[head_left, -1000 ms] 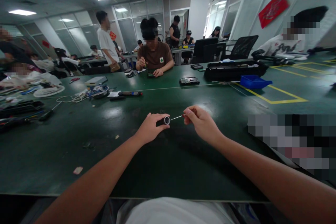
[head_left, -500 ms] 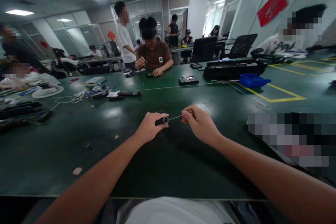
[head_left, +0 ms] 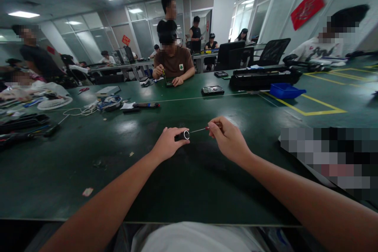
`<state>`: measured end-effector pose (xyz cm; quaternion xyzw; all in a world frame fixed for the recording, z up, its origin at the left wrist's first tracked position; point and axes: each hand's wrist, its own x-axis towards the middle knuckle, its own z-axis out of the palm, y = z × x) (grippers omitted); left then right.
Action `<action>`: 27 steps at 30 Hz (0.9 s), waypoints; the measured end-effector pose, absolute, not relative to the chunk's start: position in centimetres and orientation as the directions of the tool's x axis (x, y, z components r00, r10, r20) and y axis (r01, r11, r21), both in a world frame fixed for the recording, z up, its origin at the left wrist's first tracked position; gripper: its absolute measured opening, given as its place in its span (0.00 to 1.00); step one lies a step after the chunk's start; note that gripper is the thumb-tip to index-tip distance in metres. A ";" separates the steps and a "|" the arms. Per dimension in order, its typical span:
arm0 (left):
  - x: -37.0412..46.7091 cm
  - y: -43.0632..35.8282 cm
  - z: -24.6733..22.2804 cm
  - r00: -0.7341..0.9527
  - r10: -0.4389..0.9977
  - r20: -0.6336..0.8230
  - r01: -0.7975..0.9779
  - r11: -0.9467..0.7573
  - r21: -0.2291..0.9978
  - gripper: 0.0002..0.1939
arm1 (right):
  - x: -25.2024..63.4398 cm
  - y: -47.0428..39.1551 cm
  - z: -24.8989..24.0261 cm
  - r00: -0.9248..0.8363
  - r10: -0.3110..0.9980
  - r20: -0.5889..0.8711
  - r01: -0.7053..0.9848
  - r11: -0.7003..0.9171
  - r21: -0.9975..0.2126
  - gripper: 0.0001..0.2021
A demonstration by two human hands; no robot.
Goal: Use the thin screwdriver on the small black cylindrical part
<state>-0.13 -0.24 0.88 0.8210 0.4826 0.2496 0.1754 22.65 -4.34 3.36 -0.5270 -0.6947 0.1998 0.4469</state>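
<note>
My left hand (head_left: 169, 143) grips a short black cylinder (head_left: 183, 135) between thumb and fingers, its round, light-rimmed end facing right. In my right hand (head_left: 226, 136) is a screwdriver (head_left: 217, 126) with a reddish handle, pinched between thumb and fingers. Its thin metal shaft points left, and the tip lies close to the cylinder's rim; whether they touch I cannot tell. Both hands are above the green table (head_left: 177, 197).
A blue tray (head_left: 285, 91), a long black casing (head_left: 262, 77) and a hard drive (head_left: 212, 90) lie farther back. Pens (head_left: 146, 105), cables (head_left: 85, 109) and a white fan (head_left: 54, 102) are at left. A person (head_left: 174, 61) works across the table.
My right hand has shifted slightly right with the screwdriver, drawing its tip back from the cylinder's end. The cylinder's rim has turned slightly. In the background, a standing person has moved right.
</note>
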 end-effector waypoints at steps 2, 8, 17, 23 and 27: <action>-0.1 -0.3 0.9 0.418 0.877 0.236 0.706 -0.478 0.524 0.20 | 22.7 -4.4 3.5 -0.048 0.902 0.428 0.544 0.383 -0.747 0.10; -0.1 -0.4 1.3 0.434 0.874 0.217 0.709 -0.481 0.516 0.20 | 22.5 -4.6 3.7 -0.113 0.902 0.416 0.565 0.403 -0.720 0.09; -0.2 -0.3 1.0 0.418 0.881 0.222 0.709 -0.470 0.526 0.20 | 22.7 -4.3 3.5 -0.071 0.897 0.437 0.627 0.381 -0.680 0.08; -0.1 -0.4 1.0 0.368 0.895 0.251 0.668 -0.442 0.598 0.20 | 22.7 -4.3 3.7 -0.044 0.901 0.431 0.626 0.361 -0.691 0.09; -0.2 0.0 0.4 0.277 0.910 0.308 0.486 -0.409 0.772 0.18 | 22.7 -4.4 3.8 -0.050 0.903 0.427 0.612 0.365 -0.701 0.10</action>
